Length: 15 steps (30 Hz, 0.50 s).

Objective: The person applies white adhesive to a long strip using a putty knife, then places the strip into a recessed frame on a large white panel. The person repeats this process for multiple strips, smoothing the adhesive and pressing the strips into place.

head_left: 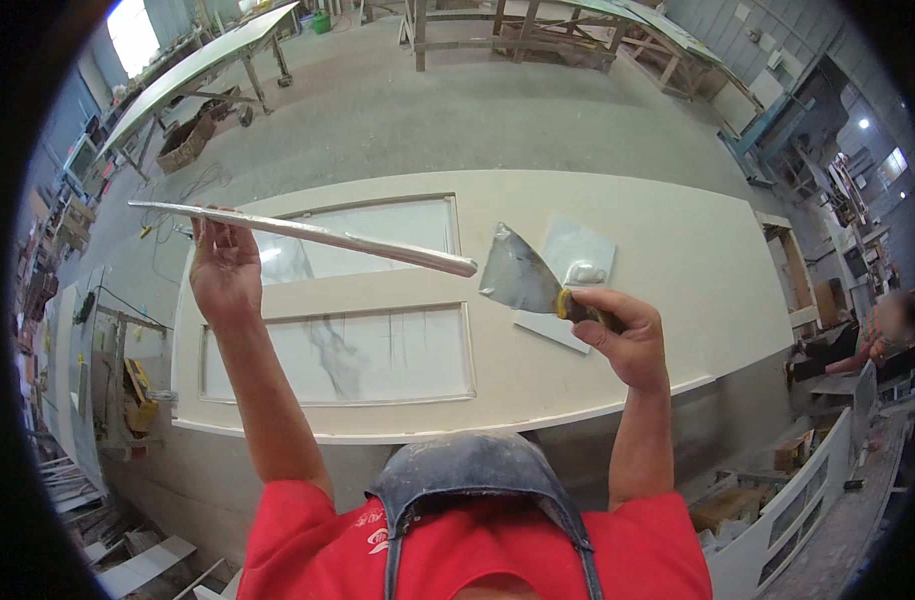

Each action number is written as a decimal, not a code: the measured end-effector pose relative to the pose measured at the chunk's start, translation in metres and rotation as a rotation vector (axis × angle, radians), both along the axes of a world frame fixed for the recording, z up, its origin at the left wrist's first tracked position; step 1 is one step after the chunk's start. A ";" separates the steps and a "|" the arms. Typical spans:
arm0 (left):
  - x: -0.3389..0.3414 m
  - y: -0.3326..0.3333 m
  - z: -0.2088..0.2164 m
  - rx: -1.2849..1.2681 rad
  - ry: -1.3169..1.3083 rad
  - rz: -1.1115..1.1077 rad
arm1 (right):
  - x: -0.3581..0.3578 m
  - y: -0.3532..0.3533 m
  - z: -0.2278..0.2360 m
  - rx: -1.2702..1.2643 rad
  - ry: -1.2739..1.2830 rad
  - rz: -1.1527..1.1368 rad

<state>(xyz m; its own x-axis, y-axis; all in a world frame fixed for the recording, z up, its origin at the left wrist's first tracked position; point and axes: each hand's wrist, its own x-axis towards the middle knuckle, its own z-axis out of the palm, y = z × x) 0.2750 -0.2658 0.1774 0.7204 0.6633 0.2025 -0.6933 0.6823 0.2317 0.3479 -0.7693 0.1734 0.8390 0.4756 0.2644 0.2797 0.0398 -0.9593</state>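
Note:
My left hand [228, 272] is raised over the left part of a cream door panel [578, 390], its fingers closed on a long, thin white trim strip [348, 240]. The strip slants down to the right, and its right end is close to the blade of a putty knife [518, 275]. My right hand [628, 332] grips that knife by its dark handle, the wide grey blade pointing left and carrying some pale smears. Behind the knife, a flat white board [580, 240] lies on the door with a blob of white paste [586, 272] on it.
Two framed recesses with grey-veined white inserts [398, 350] fill the door's left half. A long worktable [193, 75] stands far left, wooden trestles [518, 30] at the back. A seated person [868, 340] is at the right. White frames [798, 510] lean at the lower right.

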 end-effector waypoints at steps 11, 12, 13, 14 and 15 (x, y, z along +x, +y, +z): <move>-0.016 0.033 -0.028 0.163 -0.040 -0.083 | -0.025 -0.076 -0.117 -0.473 0.171 -0.445; -0.015 0.015 -0.023 0.142 -0.016 -0.025 | -0.029 -0.085 -0.133 -0.514 0.181 -0.506; -0.015 0.010 -0.020 0.164 0.001 -0.017 | -0.032 -0.089 -0.143 -0.546 0.186 -0.559; -0.014 0.003 -0.020 0.170 0.030 0.006 | -0.036 -0.094 -0.152 -0.616 0.146 -0.603; -0.016 -0.001 -0.016 0.185 0.060 0.041 | -0.037 -0.093 -0.156 -0.626 0.135 -0.623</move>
<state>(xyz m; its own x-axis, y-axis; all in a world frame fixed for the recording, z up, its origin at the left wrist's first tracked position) 0.2589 -0.2672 0.1617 0.7081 0.6475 0.2816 -0.7008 0.5957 0.3924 0.3106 -0.8625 0.0172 0.9985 -0.0531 -0.0105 -0.0414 -0.6241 -0.7802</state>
